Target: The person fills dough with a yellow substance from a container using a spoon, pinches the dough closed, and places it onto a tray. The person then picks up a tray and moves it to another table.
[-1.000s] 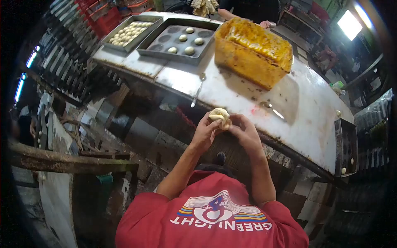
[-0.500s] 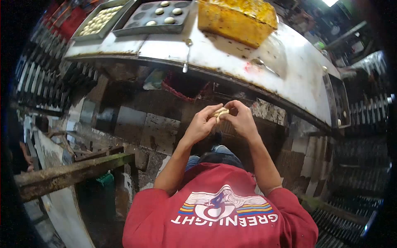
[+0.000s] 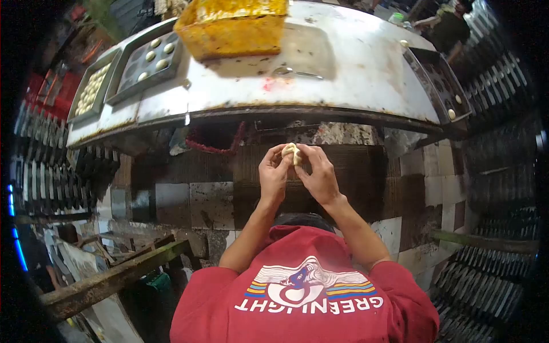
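Between the fingertips of both hands is a small piece of pale dough point(image 3: 292, 152), folded and pinched together along a seam. My left hand point(image 3: 274, 174) grips its left side with thumb and fingers. On the other side my right hand point(image 3: 318, 174) pinches the dough's edge. Both hands are held in front of my chest, short of the white-topped table point(image 3: 366, 74). What lies inside the dough cannot be seen.
A stained yellow tub point(image 3: 234, 39) stands on the table, with a spoon point(image 3: 297, 73) before it. To the left are a tray of many dough balls point(image 3: 91, 91) and a moulded tray point(image 3: 128, 75) holding several. Another moulded tray point(image 3: 439, 86) lies right. A person point(image 3: 449, 28) is beyond.
My view has swung right, so the table and tub sit farther left in the picture. Both hands stay on the dough, whose folded seam now faces up more.
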A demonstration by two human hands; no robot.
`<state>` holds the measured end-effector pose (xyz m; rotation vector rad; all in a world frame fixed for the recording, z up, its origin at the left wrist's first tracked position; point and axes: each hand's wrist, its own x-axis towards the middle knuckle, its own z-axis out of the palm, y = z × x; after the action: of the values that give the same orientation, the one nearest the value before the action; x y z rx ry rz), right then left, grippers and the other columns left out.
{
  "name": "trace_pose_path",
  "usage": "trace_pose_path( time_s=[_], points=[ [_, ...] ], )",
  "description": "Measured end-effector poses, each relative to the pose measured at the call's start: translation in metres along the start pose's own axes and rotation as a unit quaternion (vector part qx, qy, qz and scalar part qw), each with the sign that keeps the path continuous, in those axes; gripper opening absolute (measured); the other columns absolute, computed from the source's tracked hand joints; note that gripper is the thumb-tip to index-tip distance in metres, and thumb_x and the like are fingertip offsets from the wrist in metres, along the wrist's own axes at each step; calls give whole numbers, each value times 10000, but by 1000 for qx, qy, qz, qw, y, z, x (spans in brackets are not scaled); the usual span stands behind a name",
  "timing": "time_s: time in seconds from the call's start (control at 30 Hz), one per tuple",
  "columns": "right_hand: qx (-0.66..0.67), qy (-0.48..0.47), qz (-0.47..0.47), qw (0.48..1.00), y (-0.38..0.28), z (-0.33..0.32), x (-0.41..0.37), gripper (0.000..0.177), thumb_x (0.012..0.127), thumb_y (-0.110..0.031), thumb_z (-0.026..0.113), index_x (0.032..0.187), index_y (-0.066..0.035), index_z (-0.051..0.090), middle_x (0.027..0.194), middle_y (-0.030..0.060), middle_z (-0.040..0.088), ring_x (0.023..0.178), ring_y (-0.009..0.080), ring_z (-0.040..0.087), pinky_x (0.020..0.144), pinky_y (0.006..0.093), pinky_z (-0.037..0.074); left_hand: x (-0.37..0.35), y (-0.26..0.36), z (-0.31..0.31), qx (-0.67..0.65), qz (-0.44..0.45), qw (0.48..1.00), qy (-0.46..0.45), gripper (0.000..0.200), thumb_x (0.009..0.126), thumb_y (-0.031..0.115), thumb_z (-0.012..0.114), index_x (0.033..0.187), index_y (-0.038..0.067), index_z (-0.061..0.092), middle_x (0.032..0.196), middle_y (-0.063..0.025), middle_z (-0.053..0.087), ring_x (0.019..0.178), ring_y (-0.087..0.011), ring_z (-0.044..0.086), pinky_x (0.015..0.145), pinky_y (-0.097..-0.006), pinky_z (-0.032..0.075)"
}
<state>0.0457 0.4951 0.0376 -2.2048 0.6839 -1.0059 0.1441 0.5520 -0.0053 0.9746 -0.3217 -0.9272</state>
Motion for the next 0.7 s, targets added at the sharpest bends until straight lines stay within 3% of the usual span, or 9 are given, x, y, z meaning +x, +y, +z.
trace_pose_path(
  time_s=[0.13,0.23,0.3,0.37,0.43,0.5,0.57,0.63,0.7],
  points=[
    [18,-63,-74,995,48,-57,-4,270,698,28,646,949,-35,570,787,109,562,745,278,552,639,362,454,7,-40,43,93,-23,992,-83,206,822,-22,471,978,-20,605,993,-54,604,793,-80,560,685,-210,455],
    [3,-47,-81,996,71,-108,-1,232,705,20,639,920,-35,574,772,102,556,734,280,554,634,350,455,10,-69,81,137,-60,983,-106,264,797,-65,402,928,-14,625,1030,-54,599,825,-97,571,714,-218,465],
    [-31,23,-47,998,100,-124,-7,201,703,16,635,889,-28,572,767,99,555,724,262,568,639,331,462,11,-83,110,142,-37,980,-132,292,783,-85,366,892,-22,629,1087,-62,579,894,-133,575,771,-238,468],
    [57,-33,105,992,128,-141,-11,176,682,1,630,844,-20,564,833,112,570,760,270,576,659,348,478,13,-91,132,220,30,959,-176,321,797,-90,359,966,-17,622,1124,-91,556,967,-153,559,835,-271,460],
    [60,-1,121,991,139,-151,-8,106,687,16,622,780,-2,576,788,117,584,718,262,594,635,342,485,12,-94,153,260,43,947,-184,315,806,-58,409,1069,-23,578,1184,-118,517,1056,-178,517,915,-297,414],
    [43,97,168,980,150,-155,-4,65,696,12,624,752,8,593,734,120,596,669,261,606,608,331,488,8,-101,174,195,4,973,-127,431,804,-15,481,1233,-22,448,1265,-141,459,1142,-197,465,982,-305,352],
    [73,95,187,975,172,-151,0,75,730,-8,623,801,14,630,769,123,632,672,223,622,618,300,491,13,-111,184,153,-6,981,-117,652,798,18,532,1373,8,224,1416,-171,260,1277,-225,319,1032,-310,277],
    [150,89,359,917,188,-136,8,127,775,-33,600,885,11,647,835,131,652,717,186,628,656,289,487,18,-108,198,95,-7,992,-79,695,802,12,530,1389,-8,158,1358,-145,323,1199,-200,383,1015,-306,283],
    [210,81,374,899,208,-119,10,249,877,-141,504,1046,9,608,1013,145,622,919,200,589,811,294,451,35,-118,192,169,23,982,-82,731,830,65,543,1409,26,99,1358,-143,314,1216,-212,361,1019,-302,269]
  ],
)
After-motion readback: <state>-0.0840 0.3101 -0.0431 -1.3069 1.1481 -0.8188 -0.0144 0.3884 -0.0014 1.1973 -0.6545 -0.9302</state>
